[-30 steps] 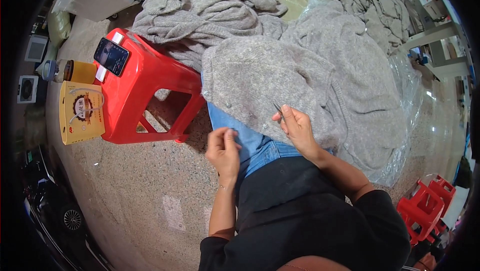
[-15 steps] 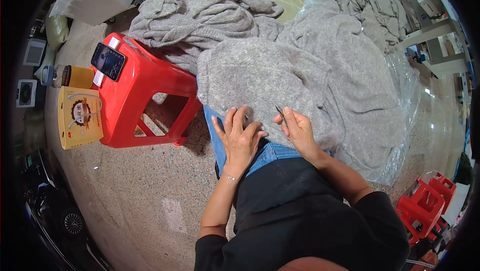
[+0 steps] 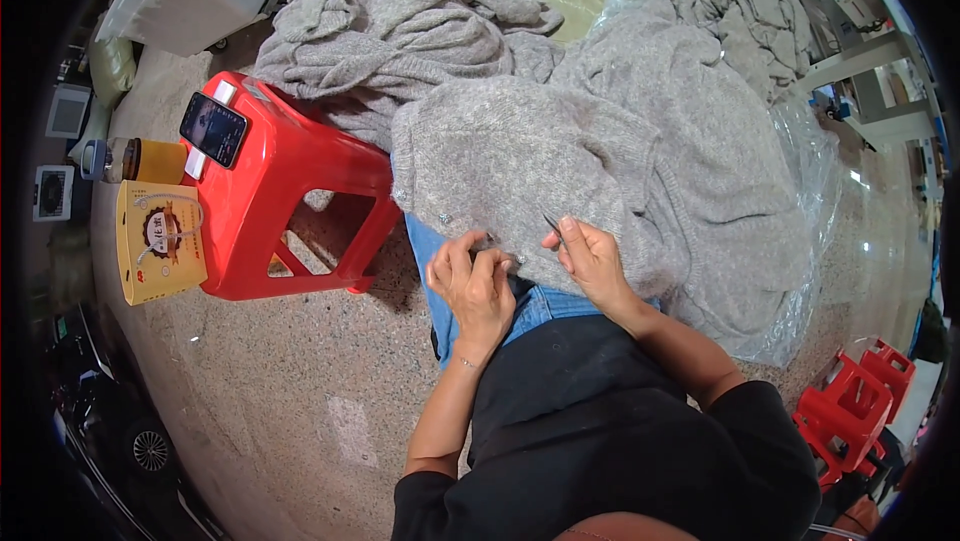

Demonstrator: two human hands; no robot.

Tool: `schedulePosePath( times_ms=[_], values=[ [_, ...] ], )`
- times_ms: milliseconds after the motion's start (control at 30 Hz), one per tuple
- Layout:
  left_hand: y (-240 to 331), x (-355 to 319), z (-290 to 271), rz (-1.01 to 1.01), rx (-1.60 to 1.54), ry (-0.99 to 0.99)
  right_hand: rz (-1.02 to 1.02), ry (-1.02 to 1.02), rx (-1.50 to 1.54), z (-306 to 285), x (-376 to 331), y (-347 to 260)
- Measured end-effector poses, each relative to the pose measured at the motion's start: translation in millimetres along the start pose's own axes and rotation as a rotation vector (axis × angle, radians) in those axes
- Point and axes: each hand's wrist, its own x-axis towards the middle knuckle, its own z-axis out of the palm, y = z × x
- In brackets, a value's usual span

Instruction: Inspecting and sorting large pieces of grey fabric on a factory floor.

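Note:
A grey knit garment lies spread over my lap, its near edge at my hands. My left hand rests on that edge with its fingers curled in and closed on the knit; the fingertips are partly hidden. In my right hand, between thumb and fingers, is a thin dark pointed tool, tweezers by its look. Its tip points up and left, close over the knit. A small shiny ornament sits on the garment just beyond my left fingers.
On my left stands a red plastic stool bearing a phone. Beside it are a yellow paper bag and a jar. More grey knitwear is heaped ahead, with clear plastic sheeting at right. Red stools stand farther right.
My left fingers, spread out before, have curled in and drawn back, uncovering the shiny ornament. My right hand has shifted slightly left, still holding the pointed tool.

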Motion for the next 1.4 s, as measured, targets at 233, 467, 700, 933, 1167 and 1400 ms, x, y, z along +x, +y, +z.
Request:
schedulePosePath(
  times_ms=[233, 467, 700, 933, 1167, 1400],
  values=[
    [5.7, -4.8, 0.0, -0.196, -0.209, 0.011, -0.036, -0.025, -0.049, 1.1, -0.1, -3.2],
    [4.7, 0.8, 10.8, 0.012, 0.128, -0.121, -0.045, -0.008, -0.016, 2.2, -0.7, -2.5],
    [2.9, 0.0, 12.9, 0.005, 0.066, -0.034, -0.043, -0.015, -0.007, -0.3, -0.8, -1.2],
    [7.3, -11.8, -3.2, -0.070, -0.086, 0.063, 0.007, -0.036, -0.039, -0.8, -1.5, -5.8],
    [-1.8, -23.3, 3.3, -0.577, -1.308, -0.048, 0.094, -0.210, -0.049, -1.4, -15.7, -18.5],
    [1.3, -25.5, 6.4, -0.529, -1.339, -0.032, 0.058, -0.227, -0.364, 8.0, -24.9, -20.7]
  ],
)
